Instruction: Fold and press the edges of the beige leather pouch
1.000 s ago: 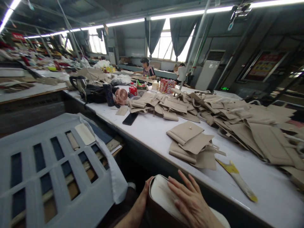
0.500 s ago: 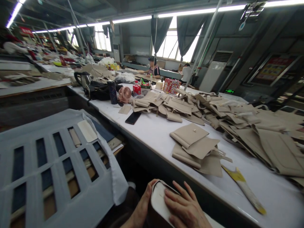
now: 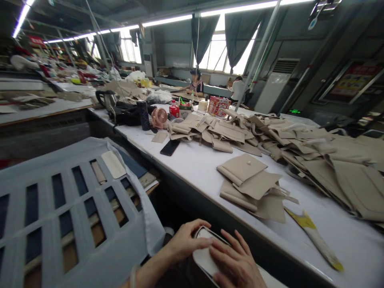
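At the bottom centre, below the table's front edge, is a white-faced piece (image 3: 205, 260) with rounded corners and a thin dark rim. It may be a bag part, but its lower end is out of view. My left hand (image 3: 187, 241) grips its upper left corner, thumb on the white face and fingers over the outer edge. My right hand (image 3: 235, 262) lies on the same face from the right, its fingers stretched and apart. On the table to the right is a small stack of beige leather-like pieces (image 3: 243, 170), beside a yellow-and-white flat tool (image 3: 315, 236).
A large heap of beige pieces (image 3: 339, 160) covers the right of the white table (image 3: 192, 176). A phone (image 3: 170, 147), pink fan (image 3: 159, 118), dark bottle (image 3: 143, 115) and kettle (image 3: 105, 99) stand farther back. A grey slotted rack (image 3: 120, 248) is at left. Two people sit beyond.
My left hand has moved up and over the piece's corner, its thumb now across the white face. My right hand stays flat on it. The view has shifted slightly.
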`<state>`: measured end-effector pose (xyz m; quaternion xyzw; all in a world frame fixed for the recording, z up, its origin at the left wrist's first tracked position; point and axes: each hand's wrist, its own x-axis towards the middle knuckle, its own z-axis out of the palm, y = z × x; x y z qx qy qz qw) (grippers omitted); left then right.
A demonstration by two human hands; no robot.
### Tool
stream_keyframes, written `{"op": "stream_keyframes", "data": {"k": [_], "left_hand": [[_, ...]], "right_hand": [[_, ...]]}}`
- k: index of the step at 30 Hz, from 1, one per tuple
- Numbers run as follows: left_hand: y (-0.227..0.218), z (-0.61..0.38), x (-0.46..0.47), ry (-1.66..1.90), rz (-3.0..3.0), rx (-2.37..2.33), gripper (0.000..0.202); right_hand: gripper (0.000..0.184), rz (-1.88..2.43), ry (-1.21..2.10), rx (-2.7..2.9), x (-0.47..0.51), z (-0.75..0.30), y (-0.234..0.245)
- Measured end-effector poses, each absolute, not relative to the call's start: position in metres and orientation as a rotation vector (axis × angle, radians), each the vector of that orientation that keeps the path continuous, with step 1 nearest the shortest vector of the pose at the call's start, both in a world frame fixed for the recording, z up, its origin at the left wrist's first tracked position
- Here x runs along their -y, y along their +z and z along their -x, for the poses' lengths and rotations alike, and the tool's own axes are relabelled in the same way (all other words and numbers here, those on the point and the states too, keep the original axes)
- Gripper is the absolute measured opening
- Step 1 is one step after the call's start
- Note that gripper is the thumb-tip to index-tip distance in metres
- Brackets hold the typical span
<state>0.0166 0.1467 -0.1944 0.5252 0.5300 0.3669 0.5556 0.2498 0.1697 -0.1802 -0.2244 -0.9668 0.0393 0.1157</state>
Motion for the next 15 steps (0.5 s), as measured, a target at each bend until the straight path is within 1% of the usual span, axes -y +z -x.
{"op": "stream_keyframes", "data": {"k": [4,9,13,14,15], "left_hand": [[-0.178,-0.015,-0.17,0.778,-1.377,-1.357,0.025],[-0.166,-0.027,-0.182,0.791,-1.405,-1.392,0.024],[-0.169,-0.024,-0.184,0.83,-1.311,-1.333,0.018],[-0.172,-0.02,-0.183,0.833,-1.259,-1.295,0.019],[-0.178,-0.016,-0.18,0.839,-1.193,-1.257,0.025]], "right_hand": [[0.054,0.613,0.022,2.82,-0.168,-0.251,-0.179],[0.052,0.613,-0.08,2.848,-0.165,-0.252,-0.176],[0.051,0.651,-0.138,2.868,-0.164,-0.251,-0.175],[0.05,0.658,-0.151,2.862,-0.164,-0.25,-0.175],[0.05,0.668,-0.162,2.85,-0.164,-0.25,-0.176]]}}
